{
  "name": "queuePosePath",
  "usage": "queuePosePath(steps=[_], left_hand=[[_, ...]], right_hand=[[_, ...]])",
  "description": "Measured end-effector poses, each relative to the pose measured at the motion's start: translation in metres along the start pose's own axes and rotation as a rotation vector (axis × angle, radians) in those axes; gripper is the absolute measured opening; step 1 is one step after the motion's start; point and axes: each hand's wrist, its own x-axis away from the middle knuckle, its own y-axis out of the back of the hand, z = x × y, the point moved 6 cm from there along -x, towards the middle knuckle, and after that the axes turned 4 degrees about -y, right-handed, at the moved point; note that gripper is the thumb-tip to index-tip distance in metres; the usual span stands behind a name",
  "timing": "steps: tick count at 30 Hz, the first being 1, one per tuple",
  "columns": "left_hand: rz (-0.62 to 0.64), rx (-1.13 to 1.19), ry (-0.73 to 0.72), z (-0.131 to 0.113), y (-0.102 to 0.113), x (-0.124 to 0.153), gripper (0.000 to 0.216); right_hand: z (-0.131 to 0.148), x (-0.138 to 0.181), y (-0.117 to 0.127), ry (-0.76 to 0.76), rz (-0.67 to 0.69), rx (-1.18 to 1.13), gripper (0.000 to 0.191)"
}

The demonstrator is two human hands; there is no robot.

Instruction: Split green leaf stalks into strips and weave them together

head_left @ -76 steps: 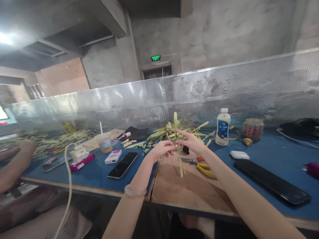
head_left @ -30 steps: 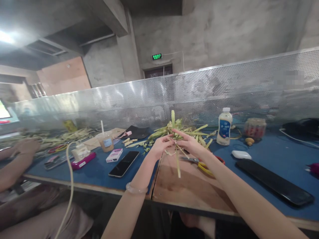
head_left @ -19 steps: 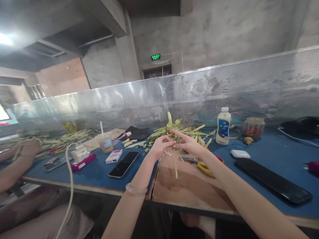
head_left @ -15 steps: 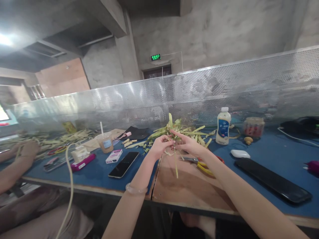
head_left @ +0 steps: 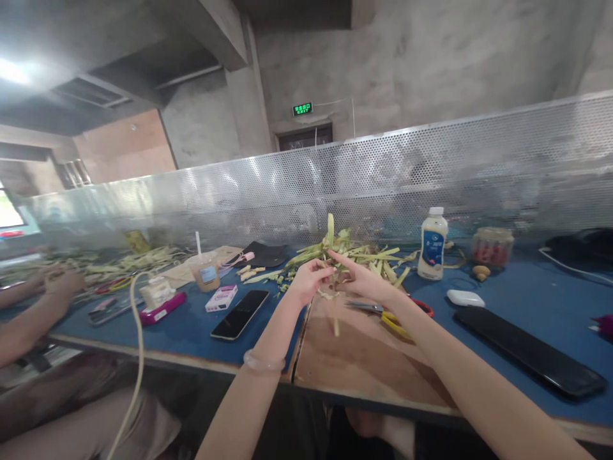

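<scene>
My left hand (head_left: 306, 282) and my right hand (head_left: 363, 281) meet above the brown board (head_left: 349, 370). Between their fingertips is a pale green plant strip (head_left: 336, 324), its narrow end hanging down toward the board. My left fingers pinch it; my right fingers curl in from the other side, the index finger extended. Just behind the hands lies a pile of yellow-green strips and leaves (head_left: 378, 255). Scissors with yellow and red handles (head_left: 395, 324) lie under my right forearm, partly hidden by it. Fine detail at the fingertips is hard to make out.
To the left are a black phone (head_left: 240, 314), a small white-purple box (head_left: 221, 298), a drink cup (head_left: 207, 273) and a power strip (head_left: 163, 309). Right stand a bottle (head_left: 432, 246) and jar (head_left: 492, 248), near a long black case (head_left: 529, 351). A co-worker's hands (head_left: 62, 281) are far left.
The hanging strip has shifted slightly left and its end sits a little higher. My right fingers have moved slightly on it. The whole view has shifted a little.
</scene>
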Motion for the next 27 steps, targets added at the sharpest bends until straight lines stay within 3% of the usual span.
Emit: queuePosePath(steps=[9, 19, 24, 27], left_hand=[[-0.073, 0.001, -0.002, 0.0, 0.003, 0.0, 0.026], [-0.033, 0.042, 0.008, 0.0, 0.002, 0.0, 0.028], [-0.055, 0.011, -0.013, -0.003, 0.002, 0.001, 0.027], [-0.061, 0.007, -0.019, -0.004, 0.0, 0.001, 0.025]], right_hand=[[-0.012, -0.009, 0.0, 0.156, -0.16, 0.23, 0.081], [-0.005, -0.006, 0.0, 0.095, -0.249, 0.051, 0.058], [-0.009, -0.006, 0.013, 0.059, -0.45, -0.053, 0.054], [-0.012, -0.008, 0.018, 0.036, -0.489, -0.109, 0.052]])
